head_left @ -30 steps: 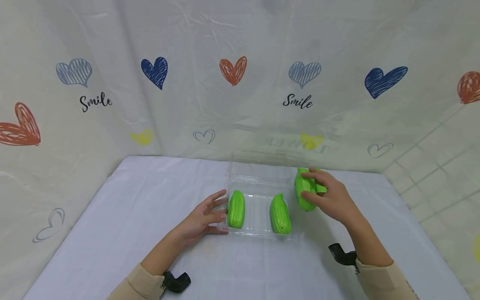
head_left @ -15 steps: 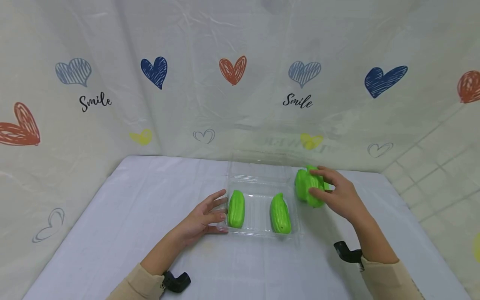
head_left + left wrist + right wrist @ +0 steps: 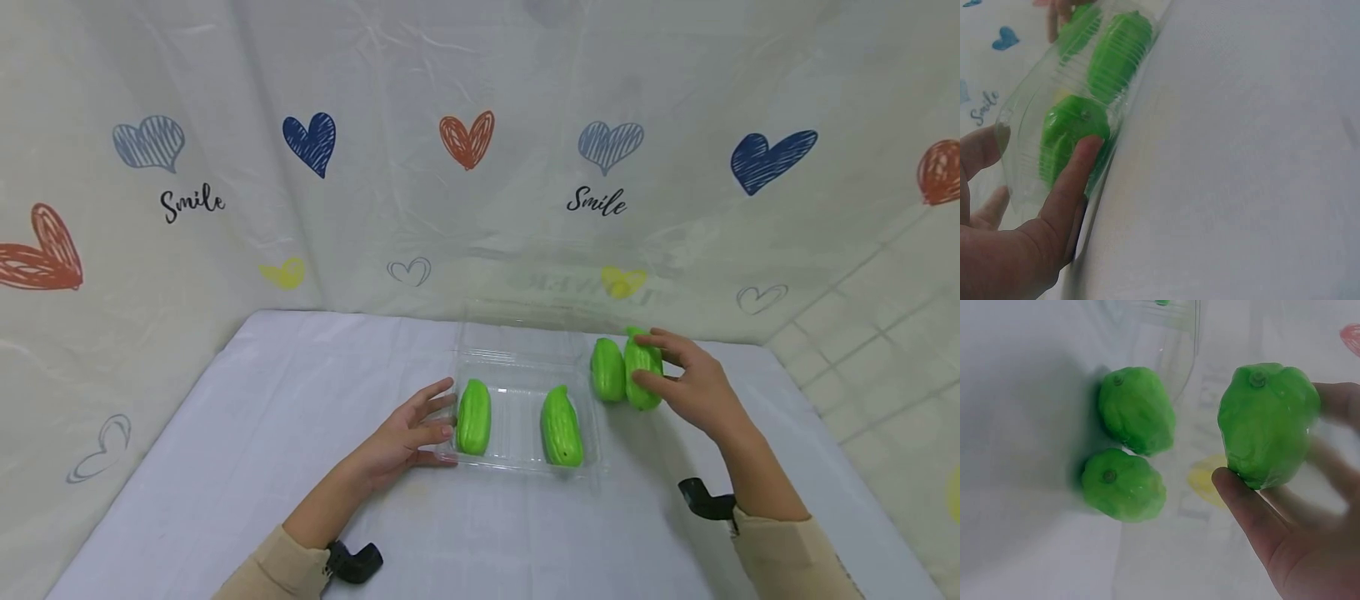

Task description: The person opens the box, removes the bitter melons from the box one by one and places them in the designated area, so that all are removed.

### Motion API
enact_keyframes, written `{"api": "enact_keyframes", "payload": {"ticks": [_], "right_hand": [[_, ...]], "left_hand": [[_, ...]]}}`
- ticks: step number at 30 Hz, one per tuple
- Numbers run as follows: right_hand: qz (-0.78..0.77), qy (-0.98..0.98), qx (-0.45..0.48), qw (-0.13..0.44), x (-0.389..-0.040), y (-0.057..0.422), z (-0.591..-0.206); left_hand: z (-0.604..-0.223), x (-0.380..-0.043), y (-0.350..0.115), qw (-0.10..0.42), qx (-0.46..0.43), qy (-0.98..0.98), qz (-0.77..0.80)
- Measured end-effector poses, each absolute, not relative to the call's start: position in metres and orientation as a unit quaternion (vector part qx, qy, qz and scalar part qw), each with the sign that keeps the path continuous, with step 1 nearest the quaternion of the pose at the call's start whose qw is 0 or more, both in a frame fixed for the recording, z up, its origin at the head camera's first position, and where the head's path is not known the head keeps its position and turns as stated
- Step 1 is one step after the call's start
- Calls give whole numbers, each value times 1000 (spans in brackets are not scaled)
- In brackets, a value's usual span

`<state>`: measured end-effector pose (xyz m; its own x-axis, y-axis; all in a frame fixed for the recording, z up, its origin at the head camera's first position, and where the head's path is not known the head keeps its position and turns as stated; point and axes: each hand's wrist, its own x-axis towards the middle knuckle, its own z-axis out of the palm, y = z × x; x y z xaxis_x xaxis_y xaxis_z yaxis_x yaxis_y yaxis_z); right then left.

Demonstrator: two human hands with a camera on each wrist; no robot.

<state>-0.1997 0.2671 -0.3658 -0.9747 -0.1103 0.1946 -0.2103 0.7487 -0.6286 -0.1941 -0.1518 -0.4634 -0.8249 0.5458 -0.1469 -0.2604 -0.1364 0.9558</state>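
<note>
In the head view my right hand holds a green ribbed gourd between thumb and fingers, above the table right of a clear plastic clamshell box. The right wrist view shows two similar gourds below: one nearer the box and one beside it. The held gourd and hand hide one of these in the head view. Two more lie apart inside the box, a left gourd and a right gourd. My left hand rests against the box's left side, fingers spread and fairly straight.
The box's transparent lid stands raised at the back. A white cloth covers the table. Behind it hangs a pale curtain printed with hearts and lettering. A black wrist mount sits on each forearm.
My right hand has moved right with the held gourd, away from the box. A gourd on the table, previously covered, now shows to its left. The left hand stays put.
</note>
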Motion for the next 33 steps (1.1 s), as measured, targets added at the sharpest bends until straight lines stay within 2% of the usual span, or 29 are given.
{"api": "enact_keyframes", "payload": {"ticks": [33], "right_hand": [[358,-931,34,55,-212,294,-374]], "left_hand": [[-464,-194,-152,268,115,592,751]]}}
